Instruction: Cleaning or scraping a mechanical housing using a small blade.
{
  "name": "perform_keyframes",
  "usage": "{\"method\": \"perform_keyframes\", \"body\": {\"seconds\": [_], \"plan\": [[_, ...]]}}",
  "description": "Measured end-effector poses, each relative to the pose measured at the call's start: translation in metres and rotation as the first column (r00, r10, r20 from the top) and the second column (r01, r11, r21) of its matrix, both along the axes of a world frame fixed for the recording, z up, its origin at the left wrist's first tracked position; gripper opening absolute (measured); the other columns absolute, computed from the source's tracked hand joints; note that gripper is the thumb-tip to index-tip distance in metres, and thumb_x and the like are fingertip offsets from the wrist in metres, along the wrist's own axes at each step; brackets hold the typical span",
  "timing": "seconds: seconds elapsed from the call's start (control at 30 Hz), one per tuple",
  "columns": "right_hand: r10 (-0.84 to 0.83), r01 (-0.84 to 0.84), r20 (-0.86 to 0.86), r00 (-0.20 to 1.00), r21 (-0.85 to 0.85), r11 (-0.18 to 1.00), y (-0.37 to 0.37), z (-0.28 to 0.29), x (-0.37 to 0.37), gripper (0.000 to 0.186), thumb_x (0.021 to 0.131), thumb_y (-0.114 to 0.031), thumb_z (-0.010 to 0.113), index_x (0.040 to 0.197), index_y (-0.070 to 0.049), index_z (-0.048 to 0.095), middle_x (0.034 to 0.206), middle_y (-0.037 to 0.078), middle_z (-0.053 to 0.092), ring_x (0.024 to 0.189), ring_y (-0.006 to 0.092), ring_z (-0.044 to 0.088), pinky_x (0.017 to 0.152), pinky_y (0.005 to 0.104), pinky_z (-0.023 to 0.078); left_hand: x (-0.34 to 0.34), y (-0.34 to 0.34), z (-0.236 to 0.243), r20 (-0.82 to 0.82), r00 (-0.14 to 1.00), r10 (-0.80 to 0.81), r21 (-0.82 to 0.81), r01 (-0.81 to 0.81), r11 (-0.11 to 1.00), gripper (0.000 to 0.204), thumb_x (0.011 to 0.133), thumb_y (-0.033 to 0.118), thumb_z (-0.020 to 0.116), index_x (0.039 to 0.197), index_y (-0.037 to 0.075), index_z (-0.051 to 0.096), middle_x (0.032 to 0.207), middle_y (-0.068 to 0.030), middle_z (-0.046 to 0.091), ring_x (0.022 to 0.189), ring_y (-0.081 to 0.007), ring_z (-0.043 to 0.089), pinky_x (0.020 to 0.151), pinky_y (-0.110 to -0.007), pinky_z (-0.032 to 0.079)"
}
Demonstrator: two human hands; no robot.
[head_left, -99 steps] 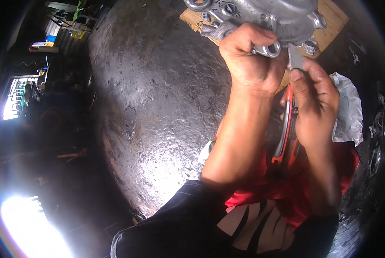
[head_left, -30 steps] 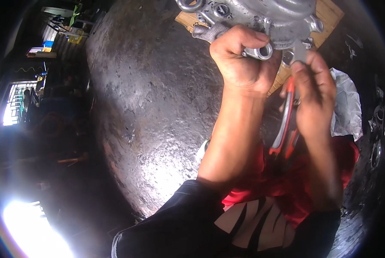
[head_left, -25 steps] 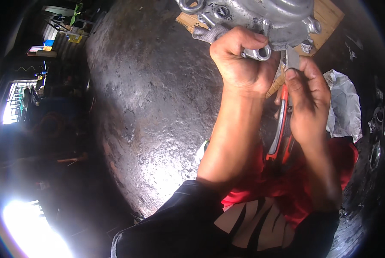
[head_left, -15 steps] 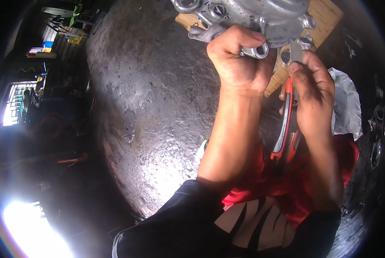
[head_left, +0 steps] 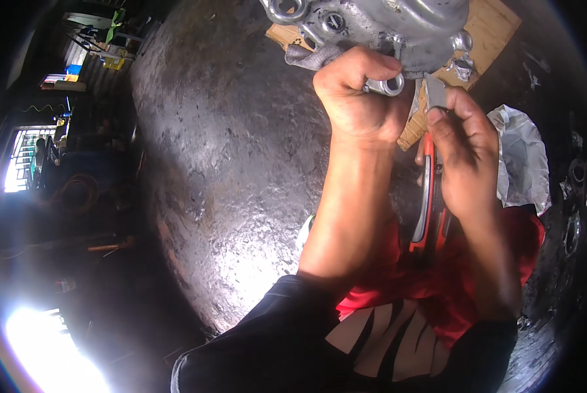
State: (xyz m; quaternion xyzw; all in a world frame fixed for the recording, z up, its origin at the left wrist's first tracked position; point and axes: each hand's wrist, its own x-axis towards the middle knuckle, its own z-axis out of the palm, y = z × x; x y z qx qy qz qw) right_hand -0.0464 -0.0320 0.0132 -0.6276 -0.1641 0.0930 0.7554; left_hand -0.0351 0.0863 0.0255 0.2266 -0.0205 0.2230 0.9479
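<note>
A grey cast-metal engine cover [head_left: 372,29] is at the top of the view, its upper part cut off by the frame. My left hand [head_left: 365,98] is closed round its near edge, thumb on top, beside a protruding tubular lug. Some grey cloth [head_left: 314,57] sticks out to the left of that hand. In my right hand [head_left: 467,147] is a utility knife [head_left: 427,190] with a red and grey handle. My thumb and forefinger pinch its wide blade, whose tip is at the cover's near rim; whether it touches, I cannot tell.
Flattened cardboard [head_left: 493,33] lies beneath the cover, with a small crumpled silvery piece [head_left: 462,68] on it. A white plastic bag [head_left: 526,157] stands right of my right hand. Round metal parts [head_left: 573,232] lie at the far right on the dark, stained floor [head_left: 241,131].
My right hand and the knife have moved a little left, along the cover's rim. The cover and my left hand have shifted slightly left and downward in the view.
</note>
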Motion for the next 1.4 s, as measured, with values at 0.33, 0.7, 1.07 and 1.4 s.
{"method": "perform_keyframes", "body": {"seconds": [0.33,0.7,1.07,1.4], "plan": [[-0.044,0.041,-0.042,0.998,-0.068,0.997,-0.001,0.005,0.003,0.011,0.086,-0.005,0.05,0.094,0.002,0.053,0.056,0.0,0.05,0.047,0.0044,0.046,0.044,0.0211,0.037,-0.002,0.0,0.005,0.007,0.999,-0.05,-0.118,0.051,0.992,0.001,0.053,0.001,0.052,0.053,0.0,0.052,0.062,-0.0104,0.055,0.064,-0.0223,0.053,0.069,-0.035,0.043],[-0.007,0.007,0.003,1.0,-0.095,0.995,-0.002,0.002,0.001,0.017,0.085,-0.004,0.05,0.099,0.004,0.052,0.058,0.001,0.051,0.05,0.0053,0.048,0.045,0.0212,0.038,-0.001,0.003,0.002,-0.022,0.999,-0.039,-0.047,0.038,0.998,0.031,0.05,0.002,0.047,0.079,0.001,0.059,0.081,-0.008,0.06,0.081,-0.0263,0.056,0.08,-0.044,0.046],[-0.018,0.024,0.106,0.994,-0.054,0.998,0.003,-0.007,-0.008,0.014,0.085,-0.004,0.049,0.096,0.004,0.052,0.057,0.001,0.051,0.048,0.0057,0.047,0.044,0.0223,0.039,0.0,-0.002,0.002,0.035,0.997,-0.066,-0.061,0.068,0.996,0.005,0.055,0.0,0.051,0.059,0.0,0.053,0.065,-0.0085,0.055,0.066,-0.0219,0.054,0.072,-0.034,0.043],[0.0,0.005,0.089,0.996,-0.05,0.999,0.001,-0.008,-0.009,0.018,0.084,-0.004,0.053,0.098,0.006,0.05,0.057,0.001,0.05,0.051,0.0035,0.046,0.044,0.0202,0.036,0.002,-0.003,0.0,0.055,0.998,-0.032,-0.064,0.035,0.997,0.002,0.054,0.001,0.051,0.056,0.0,0.052,0.062,-0.0076,0.055,0.063,-0.02,0.052,0.07,-0.032,0.042]]}}
